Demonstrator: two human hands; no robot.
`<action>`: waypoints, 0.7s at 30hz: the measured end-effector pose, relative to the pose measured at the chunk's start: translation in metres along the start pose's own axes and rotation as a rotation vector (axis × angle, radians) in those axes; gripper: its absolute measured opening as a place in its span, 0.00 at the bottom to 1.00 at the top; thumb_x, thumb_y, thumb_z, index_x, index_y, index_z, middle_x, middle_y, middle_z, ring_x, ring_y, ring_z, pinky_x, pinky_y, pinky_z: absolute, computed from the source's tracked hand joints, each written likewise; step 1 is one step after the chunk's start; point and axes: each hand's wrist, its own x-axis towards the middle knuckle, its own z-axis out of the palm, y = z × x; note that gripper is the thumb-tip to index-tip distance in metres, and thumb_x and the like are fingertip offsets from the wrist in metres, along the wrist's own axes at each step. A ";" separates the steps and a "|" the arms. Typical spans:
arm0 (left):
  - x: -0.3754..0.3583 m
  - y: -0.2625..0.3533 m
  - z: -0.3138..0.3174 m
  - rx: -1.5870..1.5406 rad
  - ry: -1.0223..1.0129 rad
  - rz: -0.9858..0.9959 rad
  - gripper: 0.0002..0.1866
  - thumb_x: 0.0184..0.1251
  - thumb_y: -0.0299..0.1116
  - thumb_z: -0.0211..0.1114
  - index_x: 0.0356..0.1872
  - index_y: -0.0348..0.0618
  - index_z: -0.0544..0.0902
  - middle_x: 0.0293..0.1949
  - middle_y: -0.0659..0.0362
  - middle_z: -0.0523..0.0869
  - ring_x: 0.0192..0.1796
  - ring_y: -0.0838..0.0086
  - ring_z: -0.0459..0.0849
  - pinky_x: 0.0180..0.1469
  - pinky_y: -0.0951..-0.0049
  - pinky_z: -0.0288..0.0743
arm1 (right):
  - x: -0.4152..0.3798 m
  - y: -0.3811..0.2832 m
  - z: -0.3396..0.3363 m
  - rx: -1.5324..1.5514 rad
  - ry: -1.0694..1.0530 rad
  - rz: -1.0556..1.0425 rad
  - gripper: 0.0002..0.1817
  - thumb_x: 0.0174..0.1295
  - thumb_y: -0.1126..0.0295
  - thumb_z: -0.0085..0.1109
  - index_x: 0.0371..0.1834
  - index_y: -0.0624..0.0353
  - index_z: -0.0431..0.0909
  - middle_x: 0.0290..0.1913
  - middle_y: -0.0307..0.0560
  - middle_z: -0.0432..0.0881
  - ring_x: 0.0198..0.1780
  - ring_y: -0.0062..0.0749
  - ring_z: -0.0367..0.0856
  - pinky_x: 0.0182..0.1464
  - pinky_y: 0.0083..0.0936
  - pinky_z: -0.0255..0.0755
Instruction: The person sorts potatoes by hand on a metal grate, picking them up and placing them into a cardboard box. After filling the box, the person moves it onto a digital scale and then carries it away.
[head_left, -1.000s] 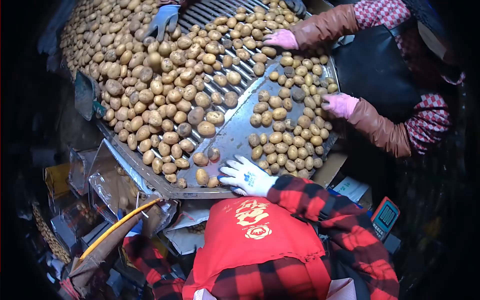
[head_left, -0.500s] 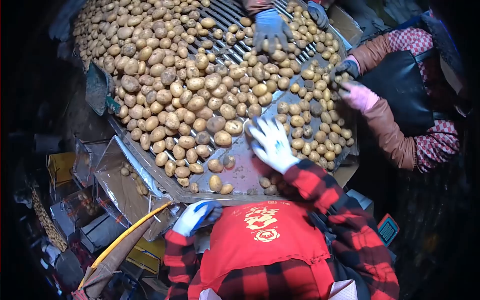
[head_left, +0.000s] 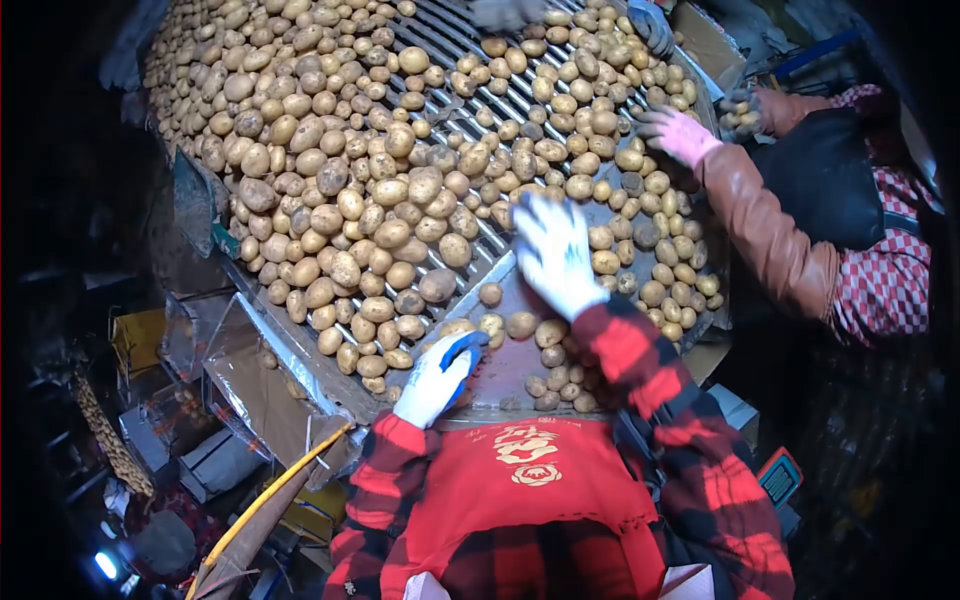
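Observation:
My right hand (head_left: 558, 258), in a white glove with blue patches, lies over the steel surface beside the potato pile, fingers stretched and slightly blurred. Several potatoes (head_left: 605, 262) sit just to its right. My left hand (head_left: 440, 375), gloved in white and blue, is over the near edge of the sorting table (head_left: 515, 290). Its fingers reach forward and right, next to a few loose potatoes (head_left: 492, 325); it appears to hold nothing, though its underside is hidden. A group of small potatoes (head_left: 560, 385) lies between my hands, near my red apron (head_left: 540, 460).
A large heap of potatoes (head_left: 330, 175) covers the left and far table over metal bars (head_left: 450, 40). A co-worker's pink-gloved hand (head_left: 680, 135) is at the right edge, another grey-gloved hand (head_left: 505, 14) at the far side. A cardboard box (head_left: 265, 385) and yellow hose (head_left: 270, 490) are lower left.
My left hand has moved up and right onto the table. My right hand has shifted slightly right and away from me. More potatoes lie near my apron. The co-worker's pink glove has moved up.

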 end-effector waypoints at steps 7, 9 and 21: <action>0.031 0.000 0.015 -0.077 0.148 0.206 0.17 0.75 0.29 0.58 0.60 0.37 0.82 0.56 0.52 0.85 0.58 0.66 0.83 0.64 0.68 0.74 | -0.039 -0.053 0.063 -0.526 -0.331 -0.110 0.40 0.63 0.49 0.60 0.77 0.53 0.66 0.81 0.47 0.60 0.82 0.54 0.51 0.79 0.71 0.35; 0.031 0.003 0.011 -0.138 0.165 0.047 0.17 0.75 0.29 0.57 0.59 0.36 0.82 0.55 0.52 0.85 0.58 0.67 0.83 0.63 0.67 0.74 | -0.058 -0.072 0.027 -0.037 -0.508 -0.004 0.40 0.60 0.51 0.64 0.76 0.53 0.67 0.79 0.47 0.63 0.82 0.53 0.53 0.78 0.72 0.38; 0.020 -0.020 0.016 -0.076 0.222 0.115 0.16 0.77 0.31 0.59 0.58 0.35 0.83 0.55 0.54 0.86 0.59 0.70 0.82 0.63 0.69 0.74 | 0.048 -0.036 0.054 -0.456 -0.188 -0.075 0.25 0.66 0.68 0.53 0.67 0.52 0.75 0.72 0.51 0.70 0.72 0.54 0.66 0.77 0.57 0.52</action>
